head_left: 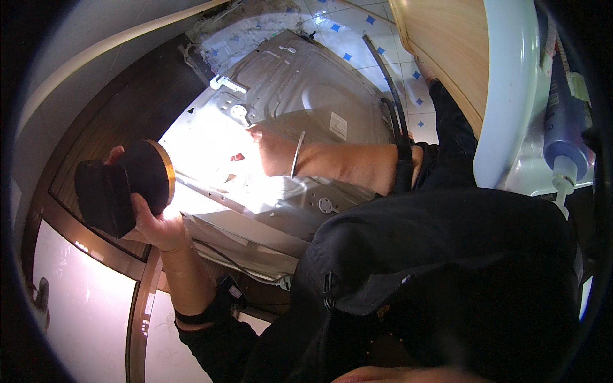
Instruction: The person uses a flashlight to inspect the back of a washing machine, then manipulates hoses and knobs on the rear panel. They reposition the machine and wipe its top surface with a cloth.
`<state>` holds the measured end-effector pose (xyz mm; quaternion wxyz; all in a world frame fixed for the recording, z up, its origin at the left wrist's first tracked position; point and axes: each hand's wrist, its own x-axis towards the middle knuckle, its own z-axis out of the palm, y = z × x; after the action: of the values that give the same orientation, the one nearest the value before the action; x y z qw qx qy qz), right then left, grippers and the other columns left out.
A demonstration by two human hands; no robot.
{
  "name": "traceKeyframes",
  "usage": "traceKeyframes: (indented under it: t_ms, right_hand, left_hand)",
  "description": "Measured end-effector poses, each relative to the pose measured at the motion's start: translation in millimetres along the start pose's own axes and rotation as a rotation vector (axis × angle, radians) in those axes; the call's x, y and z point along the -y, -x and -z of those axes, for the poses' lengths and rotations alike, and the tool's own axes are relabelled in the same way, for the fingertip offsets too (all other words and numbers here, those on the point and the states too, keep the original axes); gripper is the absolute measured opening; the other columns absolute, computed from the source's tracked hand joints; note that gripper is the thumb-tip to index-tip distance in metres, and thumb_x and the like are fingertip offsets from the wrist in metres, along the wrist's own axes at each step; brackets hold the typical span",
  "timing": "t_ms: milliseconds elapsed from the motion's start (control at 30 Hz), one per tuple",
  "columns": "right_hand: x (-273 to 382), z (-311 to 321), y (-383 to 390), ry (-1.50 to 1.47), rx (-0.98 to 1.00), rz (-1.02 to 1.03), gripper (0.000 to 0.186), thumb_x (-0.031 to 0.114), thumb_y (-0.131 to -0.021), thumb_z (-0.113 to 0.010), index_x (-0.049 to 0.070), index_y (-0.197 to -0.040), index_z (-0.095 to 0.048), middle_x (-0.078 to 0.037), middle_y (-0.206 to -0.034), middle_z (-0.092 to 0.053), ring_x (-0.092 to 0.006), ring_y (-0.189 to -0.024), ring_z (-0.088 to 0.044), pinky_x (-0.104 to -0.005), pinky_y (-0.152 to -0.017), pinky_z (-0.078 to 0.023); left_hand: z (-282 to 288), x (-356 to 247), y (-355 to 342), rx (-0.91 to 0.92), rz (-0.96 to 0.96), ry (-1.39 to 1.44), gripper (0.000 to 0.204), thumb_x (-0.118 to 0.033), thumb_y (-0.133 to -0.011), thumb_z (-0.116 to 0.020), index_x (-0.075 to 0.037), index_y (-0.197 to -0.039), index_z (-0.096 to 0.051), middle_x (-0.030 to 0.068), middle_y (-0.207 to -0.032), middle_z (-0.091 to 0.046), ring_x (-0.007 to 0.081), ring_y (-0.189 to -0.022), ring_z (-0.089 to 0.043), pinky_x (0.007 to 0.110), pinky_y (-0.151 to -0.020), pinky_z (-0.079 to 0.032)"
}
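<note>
My left hand [165, 228] is wrapped round a black flashlight [143, 175] with an orange ring at its lens. Its beam falls on the grey metal panel of a large appliance [332, 96], which looks like a washing machine. My right hand [258, 150] reaches to that panel inside the bright patch, and a thin pale band circles the wrist. Glare washes out its fingers, so whether they hold anything is hidden. Beside them are a round white fitting [239, 113] and a white clip [228, 84]. A pale label [338, 126] is stuck on the panel.
A dark hose [394, 96] runs down past my right forearm. Brown-framed cabinet doors [83, 268] stand at the left. A white basin [511, 96] and a purple pump bottle [565, 127] are at the right. Blue-patterned floor tiles [357, 38] lie beyond.
</note>
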<state>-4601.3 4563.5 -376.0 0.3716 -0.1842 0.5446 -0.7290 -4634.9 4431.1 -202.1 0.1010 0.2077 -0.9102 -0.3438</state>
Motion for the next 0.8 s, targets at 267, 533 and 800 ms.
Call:
traceKeyframes:
  t_ms: [267,533,800]
  right_hand:
    - [15.1,1.5,-2.9,0.200,-0.009,0.155,0.016,0.018,-0.079,-0.060,0.001,-0.077,-0.059,-0.015,-0.073,-0.060,-0.0279,-0.067,-0.059,-0.0369,-0.066,-0.048]
    - [27.1,-4.9,1.3,0.073,-0.070,0.030,0.017,0.020,-0.077,-0.058,0.004,-0.072,-0.058,-0.012,-0.067,-0.058,-0.0249,-0.063,-0.058,-0.0377,-0.058,-0.047]
    - [24.6,-6.3,-2.1,0.225,-0.115,0.166,0.011,0.010,-0.076,-0.061,0.001,-0.081,-0.060,-0.016,-0.081,-0.061,-0.0296,-0.074,-0.058,-0.0390,-0.069,-0.048]
  left_hand:
    - [2.3,6.6,-0.7,-0.002,-0.026,0.074,0.060,-0.027,-0.073,-0.048,0.005,-0.123,-0.035,0.0225,-0.119,-0.051,0.0331,-0.110,-0.053,0.039,-0.087,-0.051]
    - [5.3,3.9,4.0,-0.039,0.010,-0.104,0.059,-0.026,-0.074,-0.047,0.005,-0.123,-0.036,0.0222,-0.119,-0.051,0.0331,-0.109,-0.054,0.038,-0.084,-0.053]
    - [1.6,4.9,-1.3,-0.024,-0.001,0.052,0.058,-0.027,-0.076,-0.046,0.005,-0.123,-0.037,0.0216,-0.119,-0.052,0.0331,-0.108,-0.055,0.037,-0.082,-0.054]
